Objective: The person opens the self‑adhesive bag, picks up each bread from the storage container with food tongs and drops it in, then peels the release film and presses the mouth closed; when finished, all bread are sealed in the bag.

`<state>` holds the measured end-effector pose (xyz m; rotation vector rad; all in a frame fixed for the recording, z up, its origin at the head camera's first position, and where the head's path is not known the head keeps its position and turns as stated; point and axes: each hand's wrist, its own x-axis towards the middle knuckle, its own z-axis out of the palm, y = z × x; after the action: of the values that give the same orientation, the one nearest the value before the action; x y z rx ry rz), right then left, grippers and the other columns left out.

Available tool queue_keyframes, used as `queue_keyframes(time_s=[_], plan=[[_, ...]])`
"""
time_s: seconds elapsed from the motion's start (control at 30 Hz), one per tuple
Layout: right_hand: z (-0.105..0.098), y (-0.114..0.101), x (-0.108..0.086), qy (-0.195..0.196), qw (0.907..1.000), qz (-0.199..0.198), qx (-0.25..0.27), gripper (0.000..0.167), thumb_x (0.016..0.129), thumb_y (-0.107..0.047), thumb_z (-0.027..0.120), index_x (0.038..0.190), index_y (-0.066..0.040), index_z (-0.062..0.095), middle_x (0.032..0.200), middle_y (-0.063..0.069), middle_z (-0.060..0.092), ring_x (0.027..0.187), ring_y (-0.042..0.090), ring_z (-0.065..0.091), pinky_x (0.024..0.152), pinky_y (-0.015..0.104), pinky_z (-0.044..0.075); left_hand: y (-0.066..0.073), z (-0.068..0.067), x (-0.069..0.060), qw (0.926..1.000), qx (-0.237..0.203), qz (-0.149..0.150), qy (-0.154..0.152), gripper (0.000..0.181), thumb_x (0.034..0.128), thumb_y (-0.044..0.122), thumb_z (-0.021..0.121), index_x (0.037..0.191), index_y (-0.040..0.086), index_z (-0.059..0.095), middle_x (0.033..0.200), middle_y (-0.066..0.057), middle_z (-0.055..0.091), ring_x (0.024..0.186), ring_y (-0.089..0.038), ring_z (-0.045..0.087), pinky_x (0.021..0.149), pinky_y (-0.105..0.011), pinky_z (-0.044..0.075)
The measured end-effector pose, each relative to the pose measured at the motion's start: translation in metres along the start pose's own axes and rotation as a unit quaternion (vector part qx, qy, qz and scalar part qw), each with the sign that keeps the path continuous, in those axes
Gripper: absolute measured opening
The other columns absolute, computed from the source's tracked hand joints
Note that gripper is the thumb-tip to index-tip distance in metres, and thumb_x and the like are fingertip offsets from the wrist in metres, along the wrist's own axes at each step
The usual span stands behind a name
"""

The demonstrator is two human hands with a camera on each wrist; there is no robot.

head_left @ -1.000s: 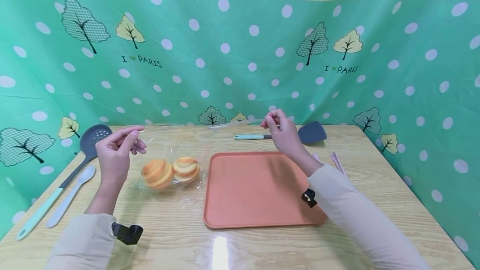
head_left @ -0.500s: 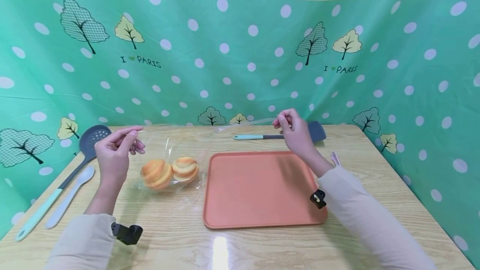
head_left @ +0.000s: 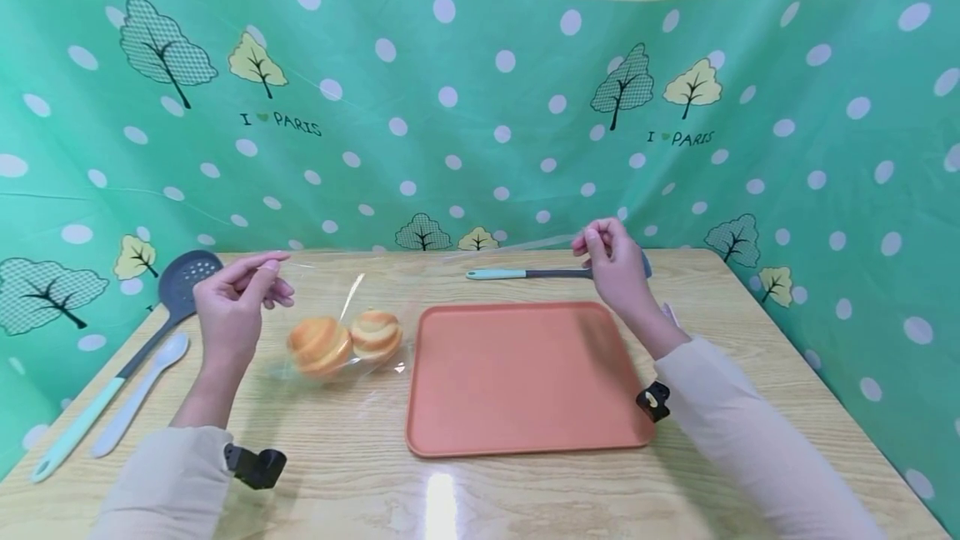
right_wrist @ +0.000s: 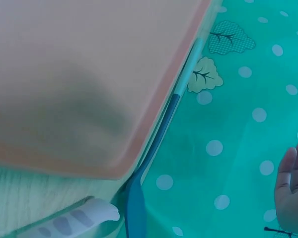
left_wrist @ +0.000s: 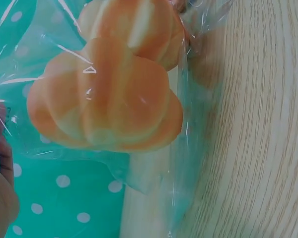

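My left hand (head_left: 234, 302) pinches the upper left corner of a clear plastic bag (head_left: 357, 288) between thumb and forefinger. Two bread rolls (head_left: 320, 346) with swirled golden tops sit side by side in its lower part; the left wrist view shows one roll (left_wrist: 107, 99) close up through the film. Whether the bag's bottom touches the table cannot be told. My right hand (head_left: 617, 263) is raised beyond the orange tray, pinching the end of a thin translucent strip (head_left: 517, 248) that runs left toward the bag's top edge. That hand (right_wrist: 293, 193) shows partly in the right wrist view.
The orange tray (head_left: 525, 382) lies right of the bag. Behind it is a turner (head_left: 498, 274), partly hidden by the right hand. A slotted ladle (head_left: 191, 283) and a pale spoon (head_left: 142, 394) lie at left. A pale, grey-patched utensil (right_wrist: 74, 220) lies at right.
My right hand has moved to the right, and the strip stretches further from the bag. My left hand has stayed almost still, while the rolls swing slightly in the bag.
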<state>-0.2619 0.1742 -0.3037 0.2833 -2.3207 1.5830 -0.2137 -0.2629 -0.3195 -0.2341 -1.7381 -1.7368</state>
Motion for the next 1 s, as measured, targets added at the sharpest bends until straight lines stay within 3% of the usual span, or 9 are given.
queue_keyframes(time_s=[0.2,0.4,0.57,0.63,0.8,1.0], plan=[[0.000,0.002,0.000,0.053,0.9979,-0.001,0.037,0.022,0.111,-0.015,0.041,0.114,0.005,0.047,0.105,0.019,0.063,0.088,0.005,0.059,0.073,0.016,0.052,0.000,0.007,0.001,0.9996,0.022,0.003,-0.015,0.018,0.0982,0.002,0.065,0.102,-0.012,0.074,0.060,-0.003,0.068,0.049,-0.009,0.064,0.047,-0.015,0.046],[0.002,0.002,0.000,0.087,0.9946,-0.008,0.056,0.016,0.111,-0.014,0.041,0.110,0.001,0.047,0.102,0.015,0.062,0.086,0.010,0.060,0.071,0.016,0.051,0.000,0.012,0.002,0.9997,0.005,0.005,-0.023,0.017,0.0978,0.001,0.065,0.103,-0.013,0.074,0.062,-0.005,0.069,0.051,-0.009,0.064,0.048,-0.015,0.046],[-0.003,0.000,-0.001,0.103,0.9925,-0.010,0.065,0.019,0.111,-0.016,0.041,0.113,0.002,0.048,0.102,0.011,0.062,0.088,0.010,0.060,0.072,0.017,0.052,0.000,0.010,0.002,0.9999,0.007,-0.003,-0.013,0.016,0.0979,-0.001,0.064,0.104,-0.013,0.073,0.061,-0.007,0.068,0.049,-0.010,0.062,0.047,-0.015,0.045],[-0.004,-0.002,-0.002,0.088,0.9938,-0.012,0.068,0.021,0.111,-0.017,0.042,0.114,0.003,0.048,0.102,0.012,0.061,0.089,0.010,0.059,0.072,0.018,0.052,0.000,0.009,0.002,0.9999,0.011,-0.005,-0.006,0.016,0.0980,-0.002,0.063,0.104,-0.013,0.074,0.060,-0.006,0.068,0.048,-0.010,0.062,0.047,-0.016,0.044],[-0.002,-0.019,-0.012,-0.005,0.9978,-0.025,0.061,0.024,0.110,-0.017,0.045,0.114,0.006,0.048,0.102,0.017,0.061,0.091,0.017,0.062,0.074,0.023,0.054,-0.001,0.010,0.003,0.9999,-0.009,-0.006,-0.010,0.016,0.0972,-0.004,0.063,0.104,-0.014,0.073,0.062,-0.006,0.069,0.049,-0.010,0.063,0.047,-0.016,0.045],[0.002,-0.048,-0.029,-0.096,0.9912,-0.060,0.068,0.016,0.110,-0.010,0.044,0.110,0.005,0.049,0.099,0.018,0.061,0.089,0.019,0.063,0.075,0.028,0.055,-0.003,0.011,0.004,0.9997,-0.018,-0.008,-0.014,0.016,0.0974,-0.002,0.064,0.104,-0.014,0.073,0.063,-0.005,0.069,0.051,-0.010,0.063,0.047,-0.015,0.046]])
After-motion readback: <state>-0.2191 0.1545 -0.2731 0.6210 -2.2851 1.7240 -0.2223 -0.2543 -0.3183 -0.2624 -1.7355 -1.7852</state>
